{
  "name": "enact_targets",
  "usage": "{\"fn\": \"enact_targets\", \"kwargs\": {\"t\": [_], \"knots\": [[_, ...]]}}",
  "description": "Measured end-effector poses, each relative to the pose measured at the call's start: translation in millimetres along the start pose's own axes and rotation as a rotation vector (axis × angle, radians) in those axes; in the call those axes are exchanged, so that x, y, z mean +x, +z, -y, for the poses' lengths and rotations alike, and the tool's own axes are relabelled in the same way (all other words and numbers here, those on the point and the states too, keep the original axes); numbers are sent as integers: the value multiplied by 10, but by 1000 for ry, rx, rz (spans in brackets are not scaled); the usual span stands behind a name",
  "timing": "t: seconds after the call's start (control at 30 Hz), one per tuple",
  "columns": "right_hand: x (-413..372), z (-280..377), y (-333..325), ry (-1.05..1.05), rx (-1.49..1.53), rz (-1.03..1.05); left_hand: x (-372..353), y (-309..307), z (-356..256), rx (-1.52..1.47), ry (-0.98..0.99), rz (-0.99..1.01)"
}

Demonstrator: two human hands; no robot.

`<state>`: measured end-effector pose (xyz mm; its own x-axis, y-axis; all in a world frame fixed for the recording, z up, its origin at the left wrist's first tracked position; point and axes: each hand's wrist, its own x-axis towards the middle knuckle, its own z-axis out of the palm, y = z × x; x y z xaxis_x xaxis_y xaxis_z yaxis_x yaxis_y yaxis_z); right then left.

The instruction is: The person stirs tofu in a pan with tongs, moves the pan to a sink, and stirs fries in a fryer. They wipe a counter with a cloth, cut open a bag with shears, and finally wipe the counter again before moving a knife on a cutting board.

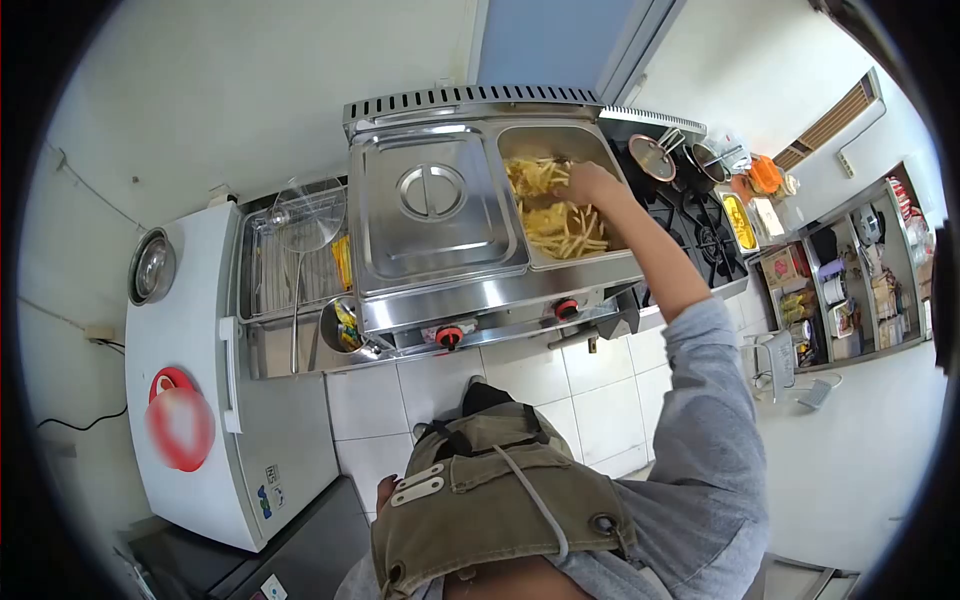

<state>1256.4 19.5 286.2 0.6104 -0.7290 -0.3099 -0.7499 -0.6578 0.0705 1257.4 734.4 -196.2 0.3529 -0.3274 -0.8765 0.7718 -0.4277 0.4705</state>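
My right hand (592, 186) reaches into the open right-hand basin of a steel fryer (490, 295), over the pale potato fries (568, 232) lying in yellowish oil. Its fingers point down and are hidden, so what they hold cannot be made out. A flat steel lid (430, 205) with a round recessed handle covers the left basin. Low in the view, a small part of my left hand (386, 490) shows beside the apron (500, 500); its fingers are mostly hidden.
Left of the fryer are a wire strainer (312, 215), a rack tray and a steel pot (345, 325). A white freezer (185, 340) holds metal bowls and a red item. To the right are a gas stove (710, 240), pans (652, 158), a yellow-filled tray (739, 221) and shelves (850, 280).
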Motion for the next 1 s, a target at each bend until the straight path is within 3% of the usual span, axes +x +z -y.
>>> {"fn": "enact_targets", "kwargs": {"t": [0.1,0.17,0.23,0.4,0.47,0.53,0.63,0.67,0.7,0.73,0.77,0.8,0.83,0.87,0.93,0.97,1.0], "knots": [[-411,-211,-64,-91,-130,57,110,-136,116,6,-70,-30],[-792,-350,-136,-152,-149,-84,181,-185,105,5,-116,-37],[-1252,-295,-423,46,-183,-18,259,-201,51,9,-164,-43],[-1899,-588,-231,102,-9,-320,353,-82,-338,-7,-273,-76],[-2023,-622,45,129,20,-427,250,53,-680,158,-28,44],[-2133,-655,224,59,102,-558,187,295,-950,137,-90,-50],[-2249,-670,383,117,167,-490,263,402,-1119,117,23,-83],[-2278,-626,388,107,127,-562,539,247,-1032,329,215,26],[-2374,-408,219,177,187,-494,752,52,-940,548,405,131],[-2406,-344,222,176,286,-540,603,5,-983,517,394,93],[-2324,-492,445,157,257,-663,398,47,-1103,416,241,-2],[-2299,-583,518,240,474,-552,194,49,-1234,319,93,-87],[-2279,-444,503,333,685,-433,147,-91,-1207,307,88,-108],[-2271,-248,545,321,695,-422,96,-249,-1189,238,32,-113],[-2418,515,448,457,1739,-384,13,-544,-1153,123,-79,-168],[-2433,795,527,225,2017,-293,-80,-713,-1153,71,-135,-222],[-2449,1141,545,117,2200,-186,-33,-1017,-1058,163,-185,-142]]}}
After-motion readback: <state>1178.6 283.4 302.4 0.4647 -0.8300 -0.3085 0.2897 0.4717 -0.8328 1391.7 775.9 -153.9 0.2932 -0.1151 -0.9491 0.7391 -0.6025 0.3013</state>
